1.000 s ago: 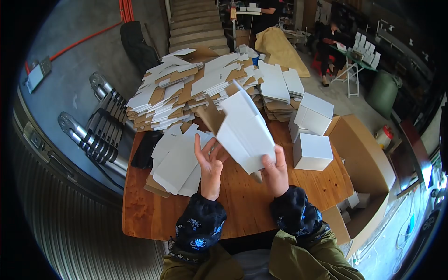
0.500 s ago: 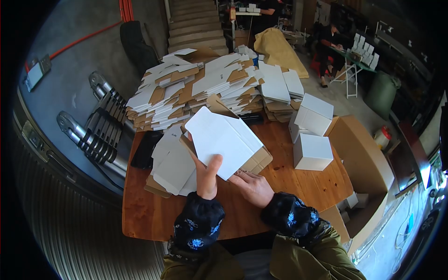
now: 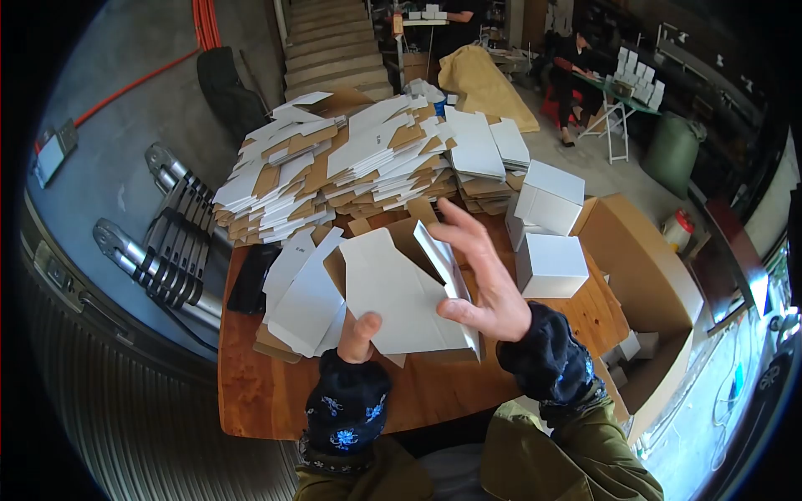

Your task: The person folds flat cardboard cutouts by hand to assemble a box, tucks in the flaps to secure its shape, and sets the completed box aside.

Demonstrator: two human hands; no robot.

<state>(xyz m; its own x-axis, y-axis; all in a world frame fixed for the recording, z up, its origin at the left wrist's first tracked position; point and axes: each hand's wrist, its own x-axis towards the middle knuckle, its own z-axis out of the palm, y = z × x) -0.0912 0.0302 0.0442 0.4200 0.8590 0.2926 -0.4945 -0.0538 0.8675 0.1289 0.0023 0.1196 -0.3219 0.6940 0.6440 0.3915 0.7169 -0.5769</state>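
Here, the left hand (image 3: 359,336) is clasping a smooth white cardboard blank (image 3: 393,292) (partly brown), fingers hiding underneath, the right hand (image 3: 494,296) resting open against its raised flap (image 3: 439,256).

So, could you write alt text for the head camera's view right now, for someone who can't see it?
A person's left hand holds a partly folded white carton above a wooden table while the right hand touches a raised flap. Beyond lies a heap of flat cartons; to the right are white boxes and a large open cardboard box.
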